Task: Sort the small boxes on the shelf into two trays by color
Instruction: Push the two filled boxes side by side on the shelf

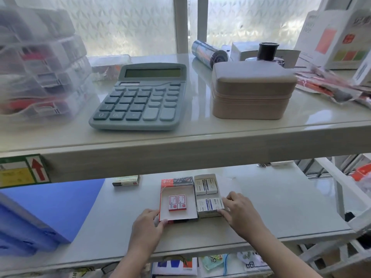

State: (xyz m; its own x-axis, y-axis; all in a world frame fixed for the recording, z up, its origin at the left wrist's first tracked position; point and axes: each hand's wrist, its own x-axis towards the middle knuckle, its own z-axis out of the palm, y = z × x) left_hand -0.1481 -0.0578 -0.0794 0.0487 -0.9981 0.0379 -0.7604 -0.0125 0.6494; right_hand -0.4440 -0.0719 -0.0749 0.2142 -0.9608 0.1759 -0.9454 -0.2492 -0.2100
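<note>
On the lower shelf two trays stand side by side. The red-edged tray (176, 216) holds two small red-and-white boxes (177, 202). To its right, the white tray (204, 176) is filled with several blue-and-white boxes (206, 186). My left hand (149, 223) grips the red tray's front left corner. My right hand (235, 209) rests against the right side of the white tray, fingers touching the nearest blue-and-white box (209, 205). Another small box with a red end (126, 181) lies apart at the back left of the shelf.
A blue plastic crate (40, 213) fills the left of the lower shelf. The upper shelf carries a grey calculator (140, 97), a beige case (253, 91), stacked clear containers (40, 65), rolls and packets. A white wire rack (341, 187) stands at right.
</note>
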